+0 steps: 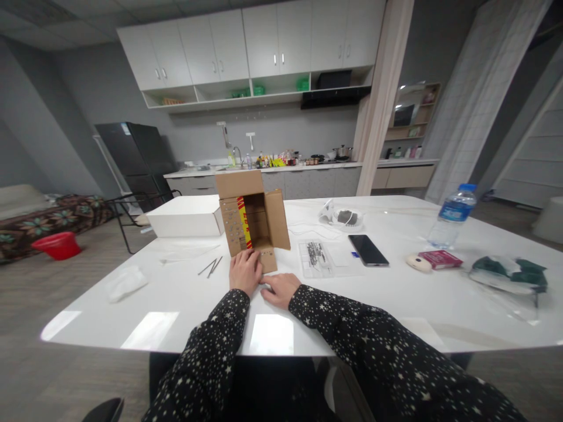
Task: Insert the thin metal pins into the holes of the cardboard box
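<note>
An open cardboard box (255,220) stands with its mouth toward me and its flaps spread. Small metal pieces stud the left flap, beside a yellow and red printed strip. My left hand (244,272) is closed over the left part of the lower front flap (268,262), its fingers bent on the cardboard. Just to the right, my right hand (280,289) rests on the table by the flap's near edge. Its index finger reaches toward my left thumb, and the thumb is apart with nothing visible between. A clear compartment case (315,259) with several metal pieces lies further right.
Long nails or screws (213,267) lie left of my left hand, near crumpled white plastic (126,283). Behind stands a white box (185,217). Rightward are a black phone (368,250), a maroon packet (440,258), a water bottle (452,218) and a dark green bundle (505,273).
</note>
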Action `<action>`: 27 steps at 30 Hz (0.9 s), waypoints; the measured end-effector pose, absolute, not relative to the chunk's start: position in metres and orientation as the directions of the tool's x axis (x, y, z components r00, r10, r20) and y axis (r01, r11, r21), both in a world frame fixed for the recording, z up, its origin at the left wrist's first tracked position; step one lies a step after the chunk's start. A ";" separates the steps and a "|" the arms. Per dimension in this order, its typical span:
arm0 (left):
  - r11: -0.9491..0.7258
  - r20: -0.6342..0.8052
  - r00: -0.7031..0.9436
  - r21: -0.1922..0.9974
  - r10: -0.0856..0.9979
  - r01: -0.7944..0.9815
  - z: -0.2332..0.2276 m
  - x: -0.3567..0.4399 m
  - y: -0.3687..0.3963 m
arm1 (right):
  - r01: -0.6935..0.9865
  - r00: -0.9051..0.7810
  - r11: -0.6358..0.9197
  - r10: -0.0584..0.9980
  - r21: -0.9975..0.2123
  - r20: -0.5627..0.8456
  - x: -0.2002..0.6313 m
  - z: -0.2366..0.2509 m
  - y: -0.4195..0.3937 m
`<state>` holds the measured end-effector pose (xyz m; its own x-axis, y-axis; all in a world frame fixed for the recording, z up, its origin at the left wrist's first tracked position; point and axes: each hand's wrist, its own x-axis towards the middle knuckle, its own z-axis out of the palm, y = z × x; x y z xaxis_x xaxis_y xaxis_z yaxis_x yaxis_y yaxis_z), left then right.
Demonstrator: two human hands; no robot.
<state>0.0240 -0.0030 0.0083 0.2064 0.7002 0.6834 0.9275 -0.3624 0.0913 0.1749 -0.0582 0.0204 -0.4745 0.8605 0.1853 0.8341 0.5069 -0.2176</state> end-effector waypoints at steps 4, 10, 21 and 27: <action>-0.336 0.679 0.182 0.101 0.711 0.937 0.008 0.020 -0.003 | 0.830 -0.476 0.511 0.858 -0.223 0.194 0.175 0.018 -0.057; -0.320 0.682 0.169 0.100 0.712 0.942 0.008 0.013 -0.003 | 0.833 -0.472 0.507 0.860 -0.223 0.193 0.175 0.017 -0.056; -0.287 0.673 0.145 0.104 0.725 0.952 0.010 0.000 -0.005 | 0.844 -0.461 0.485 0.874 -0.231 0.153 0.173 0.019 -0.056; -0.268 0.657 0.152 0.080 0.738 0.960 0.009 -0.005 -0.006 | 0.837 -0.467 0.491 0.871 -0.243 0.152 0.174 0.021 -0.058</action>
<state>-0.0048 -0.0057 0.0092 0.1517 0.7383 0.6572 0.9600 -0.2683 0.0799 0.1741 -0.0579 0.0209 -0.4669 0.8711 0.1523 0.8367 0.4909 -0.2429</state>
